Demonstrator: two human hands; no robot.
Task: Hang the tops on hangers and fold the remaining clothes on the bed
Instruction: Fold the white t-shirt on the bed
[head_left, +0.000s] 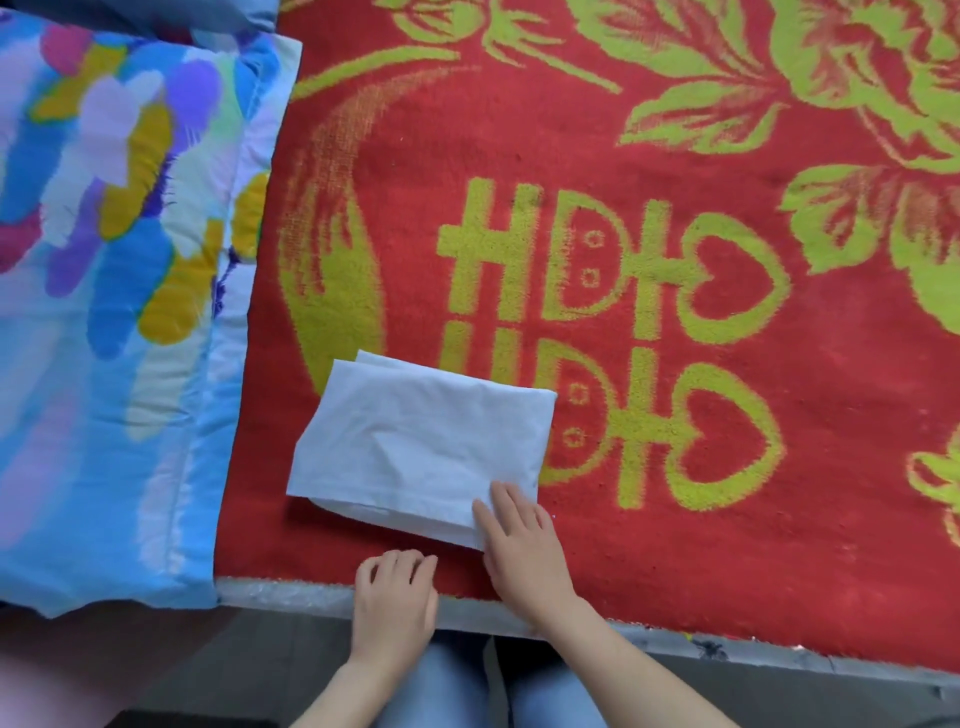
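Note:
A pale blue-white garment (421, 441) lies folded into a flat rectangle on the red blanket (675, 467) near the bed's front edge. My right hand (519, 545) rests with straight fingers on the garment's near right corner. My left hand (397, 592) lies just below the garment on the blanket's edge, fingers loosely curled, holding nothing and apart from the cloth. No hanger is in view.
The red blanket with yellow-green flowers and characters covers the bed to the right and back. A blue quilt (104, 312) with coloured patches lies folded along the left. The bed's front edge (675, 644) runs below my hands.

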